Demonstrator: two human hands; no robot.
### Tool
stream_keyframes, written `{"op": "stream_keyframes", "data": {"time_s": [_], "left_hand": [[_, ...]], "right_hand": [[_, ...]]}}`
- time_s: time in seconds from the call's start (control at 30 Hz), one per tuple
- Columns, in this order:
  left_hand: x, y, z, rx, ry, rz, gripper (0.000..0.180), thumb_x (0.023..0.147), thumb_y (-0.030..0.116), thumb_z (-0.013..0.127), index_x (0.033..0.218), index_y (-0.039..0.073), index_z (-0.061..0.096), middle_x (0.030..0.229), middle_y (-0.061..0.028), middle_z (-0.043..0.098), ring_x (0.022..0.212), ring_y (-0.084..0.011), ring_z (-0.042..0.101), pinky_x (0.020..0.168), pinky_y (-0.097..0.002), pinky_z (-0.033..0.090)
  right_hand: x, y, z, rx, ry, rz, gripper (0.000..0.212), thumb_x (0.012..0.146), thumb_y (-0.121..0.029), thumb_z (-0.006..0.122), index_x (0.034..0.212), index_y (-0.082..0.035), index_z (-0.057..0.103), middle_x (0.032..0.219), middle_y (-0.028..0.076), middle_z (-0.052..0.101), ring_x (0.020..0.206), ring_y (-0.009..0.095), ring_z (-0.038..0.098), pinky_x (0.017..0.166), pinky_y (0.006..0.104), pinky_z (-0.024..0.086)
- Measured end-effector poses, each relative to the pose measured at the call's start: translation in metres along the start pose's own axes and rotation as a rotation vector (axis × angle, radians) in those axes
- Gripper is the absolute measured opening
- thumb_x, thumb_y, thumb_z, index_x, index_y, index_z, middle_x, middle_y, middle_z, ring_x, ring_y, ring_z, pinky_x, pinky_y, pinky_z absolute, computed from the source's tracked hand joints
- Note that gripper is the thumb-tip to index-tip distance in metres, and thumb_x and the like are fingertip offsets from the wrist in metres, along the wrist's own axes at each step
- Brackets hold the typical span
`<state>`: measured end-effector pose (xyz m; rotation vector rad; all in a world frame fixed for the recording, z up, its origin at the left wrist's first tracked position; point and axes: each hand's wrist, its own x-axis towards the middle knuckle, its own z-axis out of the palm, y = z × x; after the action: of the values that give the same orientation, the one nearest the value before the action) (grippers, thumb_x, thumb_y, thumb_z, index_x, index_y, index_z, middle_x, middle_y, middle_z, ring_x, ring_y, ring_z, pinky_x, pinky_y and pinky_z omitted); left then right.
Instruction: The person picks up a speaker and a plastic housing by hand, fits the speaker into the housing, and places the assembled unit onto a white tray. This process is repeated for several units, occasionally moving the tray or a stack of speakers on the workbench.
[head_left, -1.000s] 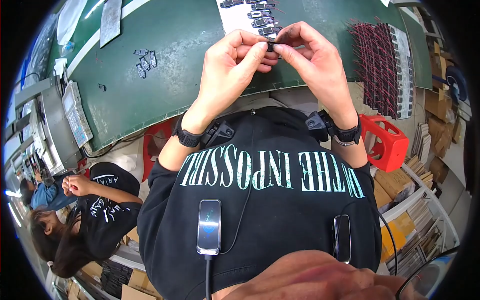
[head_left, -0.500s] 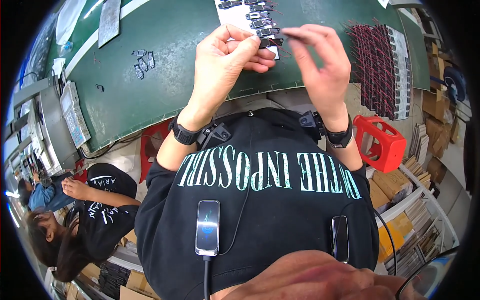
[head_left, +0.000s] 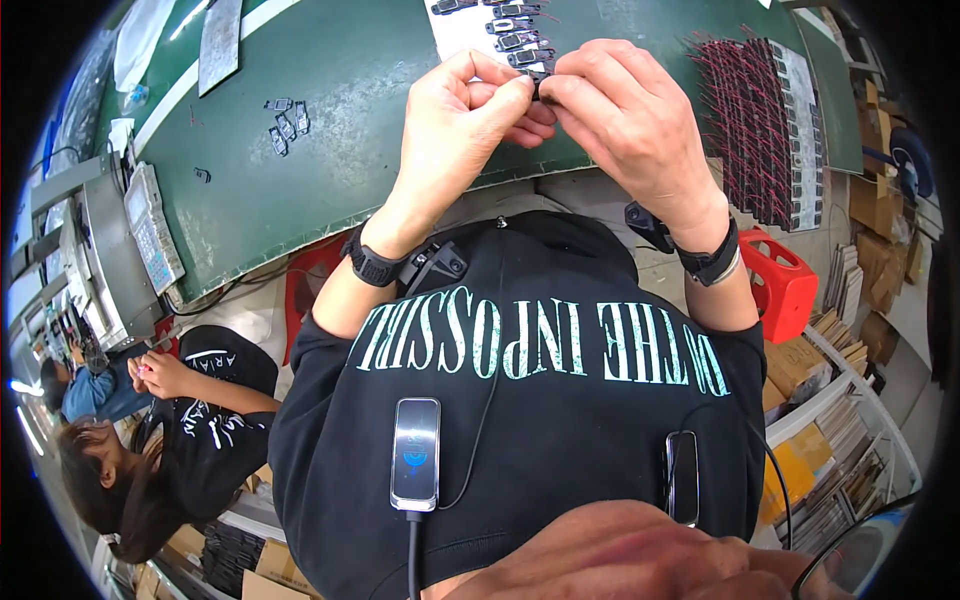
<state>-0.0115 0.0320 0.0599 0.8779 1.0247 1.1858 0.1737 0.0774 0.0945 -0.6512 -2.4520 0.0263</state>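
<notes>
My left hand [head_left: 460, 112] pinches a small black speaker-like module [head_left: 537, 80] between thumb and forefinger, above the near edge of the green table [head_left: 340, 130]. Meeting it from the other side, my right hand [head_left: 632, 112] has its thumb and fingertips closed at the same module. The fingers hide most of that piece, and anything else in the right fingertips is hidden. Just beyond my hands, a column of similar modules [head_left: 516, 41] with thin dark red wires lies on a white sheet [head_left: 452, 38].
Several loose black modules [head_left: 286, 124] lie on the table's left, with a single one [head_left: 202, 175] nearer. To the right stand dense rows of red-wired modules [head_left: 750, 135]. A keypad device [head_left: 152, 230] edges the left side. A red stool [head_left: 788, 285] and a seated co-worker [head_left: 190, 440] flank me.
My right hand has moved in to the left and closed at the module. My left hand has shifted slightly right, still holding it.
</notes>
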Motion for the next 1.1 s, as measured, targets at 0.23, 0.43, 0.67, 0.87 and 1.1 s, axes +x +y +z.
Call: {"op": "stream_keyframes", "data": {"time_s": [0.23,0.43,0.67,0.87,1.1], "left_hand": [[0.002,0.000,-0.003,-0.080,0.017,-0.037,0.013,0.099,0.008,0.060,0.099,-0.003,0.055,0.087,-0.0206,0.072,0.077,-0.0241,0.074,0.067,-0.0292,0.062],[-0.004,0.009,-0.018,0.040,0.054,-0.023,0.015,0.098,0.011,0.061,0.100,-0.003,0.055,0.087,-0.0183,0.073,0.070,-0.0197,0.072,0.062,-0.0250,0.058],[-0.007,-0.001,-0.021,0.446,0.126,-0.031,0.014,0.095,0.013,0.064,0.096,0.000,0.059,0.078,-0.0098,0.073,0.061,-0.0127,0.067,0.056,-0.0237,0.051],[-0.006,-0.005,-0.006,0.917,0.212,0.168,0.014,0.089,0.016,0.068,0.090,0.003,0.062,0.067,-0.0074,0.070,0.059,-0.0186,0.069,0.057,-0.0317,0.053],[-0.003,-0.002,-0.002,1.115,0.146,0.265,0.013,0.088,0.018,0.070,0.089,0.006,0.063,0.070,-0.0087,0.070,0.065,-0.0284,0.071,0.059,-0.0362,0.054]], "right_hand": [[-0.019,0.012,0.003,0.122,0.078,0.020,0.024,0.074,0.004,0.075,0.095,-0.003,0.065,0.102,0.008,0.064,0.095,0.023,0.064,0.085,0.0348,0.053],[-0.071,0.003,0.006,0.456,0.364,0.658,0.016,0.086,-0.002,0.069,0.101,-0.003,0.065,0.091,0.011,0.066,0.082,0.016,0.065,0.075,0.0281,0.051],[-0.125,-0.023,-0.025,0.247,0.020,0.866,0.015,0.097,-0.006,0.061,0.112,-0.002,0.064,0.080,0.006,0.062,0.073,0.011,0.059,0.068,0.0234,0.046],[-0.138,-0.034,-0.016,0.175,-0.004,1.056,0.014,0.097,-0.009,0.063,0.109,-0.003,0.067,0.069,0.002,0.061,0.058,0.009,0.053,0.059,0.0243,0.045],[-0.135,-0.032,-0.006,0.272,0.114,0.910,0.016,0.093,-0.003,0.066,0.108,-0.003,0.068,0.077,0.005,0.064,0.066,0.010,0.058,0.065,0.0241,0.047]]}}
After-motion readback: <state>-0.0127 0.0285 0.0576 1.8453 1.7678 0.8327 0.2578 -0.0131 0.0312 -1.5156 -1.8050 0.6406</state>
